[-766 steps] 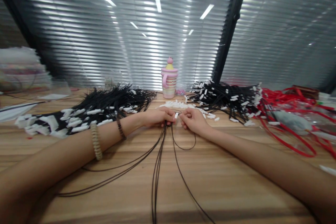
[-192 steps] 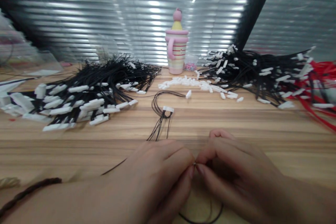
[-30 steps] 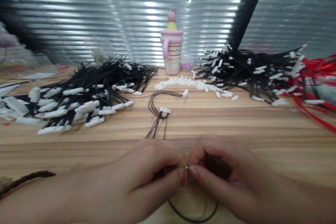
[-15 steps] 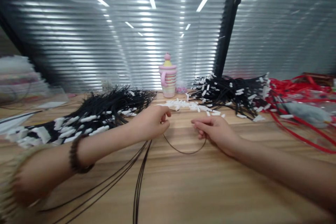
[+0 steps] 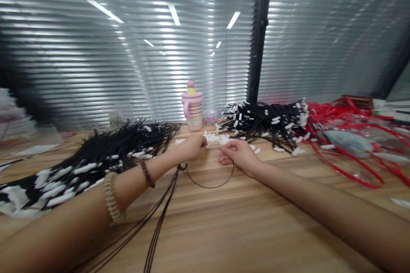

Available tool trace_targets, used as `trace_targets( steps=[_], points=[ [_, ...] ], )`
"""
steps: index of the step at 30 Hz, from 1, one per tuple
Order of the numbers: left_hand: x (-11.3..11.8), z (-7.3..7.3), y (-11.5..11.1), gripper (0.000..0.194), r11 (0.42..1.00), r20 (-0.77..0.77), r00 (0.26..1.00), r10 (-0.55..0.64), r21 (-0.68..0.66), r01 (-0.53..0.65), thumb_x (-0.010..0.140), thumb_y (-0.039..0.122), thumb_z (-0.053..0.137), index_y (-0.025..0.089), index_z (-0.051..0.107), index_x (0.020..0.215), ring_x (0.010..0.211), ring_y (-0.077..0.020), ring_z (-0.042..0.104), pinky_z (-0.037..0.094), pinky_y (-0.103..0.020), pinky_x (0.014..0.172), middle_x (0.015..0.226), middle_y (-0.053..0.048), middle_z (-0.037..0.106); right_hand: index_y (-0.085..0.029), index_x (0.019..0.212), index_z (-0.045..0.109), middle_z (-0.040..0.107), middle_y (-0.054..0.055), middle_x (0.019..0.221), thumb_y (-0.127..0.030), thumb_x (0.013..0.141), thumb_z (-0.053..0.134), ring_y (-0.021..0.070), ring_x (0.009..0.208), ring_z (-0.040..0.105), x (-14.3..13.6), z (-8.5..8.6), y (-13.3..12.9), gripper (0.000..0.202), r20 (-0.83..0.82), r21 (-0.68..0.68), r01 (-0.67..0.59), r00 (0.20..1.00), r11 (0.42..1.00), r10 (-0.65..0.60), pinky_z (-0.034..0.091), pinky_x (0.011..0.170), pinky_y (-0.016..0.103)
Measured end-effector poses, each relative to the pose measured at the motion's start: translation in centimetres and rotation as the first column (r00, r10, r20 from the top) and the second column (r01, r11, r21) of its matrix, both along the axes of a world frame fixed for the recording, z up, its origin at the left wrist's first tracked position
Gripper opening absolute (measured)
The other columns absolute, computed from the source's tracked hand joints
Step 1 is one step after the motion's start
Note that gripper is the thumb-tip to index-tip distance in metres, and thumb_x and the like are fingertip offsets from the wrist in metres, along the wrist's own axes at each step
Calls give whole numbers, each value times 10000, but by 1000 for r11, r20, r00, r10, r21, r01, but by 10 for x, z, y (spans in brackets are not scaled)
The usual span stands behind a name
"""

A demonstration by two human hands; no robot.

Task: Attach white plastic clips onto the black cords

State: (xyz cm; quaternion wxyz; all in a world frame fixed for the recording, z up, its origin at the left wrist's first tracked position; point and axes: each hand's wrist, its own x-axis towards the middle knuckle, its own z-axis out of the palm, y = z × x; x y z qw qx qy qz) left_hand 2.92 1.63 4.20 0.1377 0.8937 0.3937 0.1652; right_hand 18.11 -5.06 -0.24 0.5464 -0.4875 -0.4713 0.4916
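Note:
My right hand (image 5: pixel 241 157) is closed in a pinch on a thin black cord (image 5: pixel 209 187), which hangs in a loop below it toward the left. Opposite it, my left hand (image 5: pixel 191 148) reaches to the near edge of a small heap of white pieces (image 5: pixel 215 137). Its fingers are curled together, and whatever is between them is hidden. Below the left wrist, several dark cords (image 5: pixel 162 209) run together on the table and fan out toward me.
Bundles of black cords with white ends lie on the left (image 5: pixel 105 147) and at the back right (image 5: pixel 269 117). A pink cup (image 5: pixel 193 108) stands at the back beside a small tub of beads (image 5: pixel 210 118). Red straps (image 5: pixel 339 170) lie at the right on the wooden table (image 5: pixel 224 234).
My left hand has moved forward to the white pieces, its fingers now curled at their edge. My right hand keeps its pinch on the cord. The view has turned to the right.

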Motion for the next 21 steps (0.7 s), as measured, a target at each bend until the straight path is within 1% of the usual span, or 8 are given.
trace_targets(
  steps=[2,3,5,7,9,12,15,21],
  points=[
    [-6,-4,-4,188,975,151,988,-11,-219,44,700,285,553,133,607,605,465,-63,396,277,-182,470,507,6,521,-126,683,491,586,27,579,-135,784,517,99,507,585,1,-1,0,105,77,20,37,996,999,-39,500,513,213],
    [-9,-6,-6,204,932,241,970,7,-354,81,703,320,565,128,620,663,487,-63,425,304,-175,477,545,3,541,-129,690,496,581,22,582,-159,779,522,97,499,572,1,-2,1,98,150,59,61,986,996,-70,486,505,214],
    [-15,-12,-10,243,789,392,915,95,-590,171,683,350,610,112,622,728,522,-60,464,353,-167,494,611,-8,565,-125,698,536,585,25,612,-206,757,545,101,529,553,4,-4,1,100,344,209,91,925,974,-161,453,519,213],
    [-18,-19,-12,251,653,478,858,189,-714,253,647,324,667,93,618,731,537,-51,479,376,-157,502,652,-24,578,-118,699,585,604,42,662,-240,741,555,114,595,543,6,-5,0,133,508,363,68,822,929,-258,426,560,219],
    [-19,-24,-12,238,582,523,812,259,-756,301,615,271,709,80,623,730,542,-43,486,388,-147,505,678,-38,591,-110,707,612,621,56,704,-262,744,540,127,646,541,8,-5,-1,171,581,421,42,755,906,-305,411,598,227],
    [-18,-29,-10,207,563,560,771,304,-758,328,606,212,721,69,635,729,542,-41,491,401,-144,506,702,-58,610,-99,721,615,626,66,707,-288,751,520,131,635,542,7,-3,-3,214,615,366,23,744,930,-261,401,590,228],
    [-17,-29,-7,178,563,569,759,317,-757,332,630,190,698,69,642,747,548,-43,499,393,-142,491,717,-68,624,-100,706,604,621,66,682,-302,746,516,133,609,544,4,-2,-4,223,641,313,-11,741,950,-202,389,550,221],
    [-18,-22,-11,125,531,502,802,324,-798,285,636,163,664,66,642,713,503,-30,476,330,-134,444,702,-73,636,-116,687,595,618,50,653,-280,747,499,118,571,535,0,-1,-7,199,686,290,-42,706,956,-177,360,510,205]
  ],
)
